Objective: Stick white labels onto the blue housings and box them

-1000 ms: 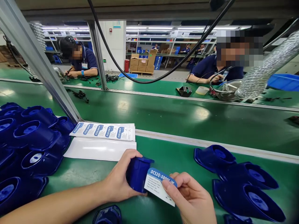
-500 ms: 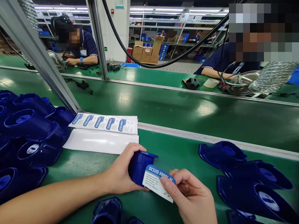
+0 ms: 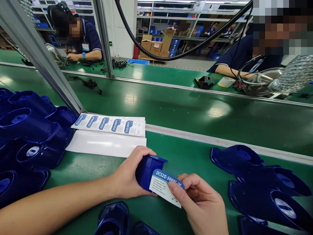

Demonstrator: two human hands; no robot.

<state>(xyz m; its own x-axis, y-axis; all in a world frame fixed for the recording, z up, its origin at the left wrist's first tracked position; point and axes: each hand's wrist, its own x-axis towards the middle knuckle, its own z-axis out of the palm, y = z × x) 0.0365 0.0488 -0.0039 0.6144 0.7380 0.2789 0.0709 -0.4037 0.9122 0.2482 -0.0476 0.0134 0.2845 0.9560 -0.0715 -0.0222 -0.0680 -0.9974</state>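
Observation:
A dark blue plastic housing [image 3: 144, 173] is gripped in my left hand [image 3: 128, 174], thumb over its top and fingers beneath. Between thumb and fingers, my right hand [image 3: 201, 200] pinches the right part of a blue-and-white label [image 3: 162, 186] printed "DC52Q-5000L/H". The label's left edge lies against the housing's side, while its right part stands off at an angle; how much of it sticks I cannot tell. Beyond my left hand are a sheet of similar labels [image 3: 110, 124] and a blank white backing strip [image 3: 106, 143] on the green bench.
Blue housings [image 3: 31, 124] are piled at the left; several more [image 3: 266, 195] lie at the right and a housing [image 3: 113, 217] stands at the front. A metal post [image 3: 56, 65] rises at the left. A black cable [image 3: 156, 57] hangs ahead. Two co-workers sit across the bench.
The camera view has tilted slightly downward and shifted left. Both hands keep the same hold, and the label sits at nearly the same angle against the housing.

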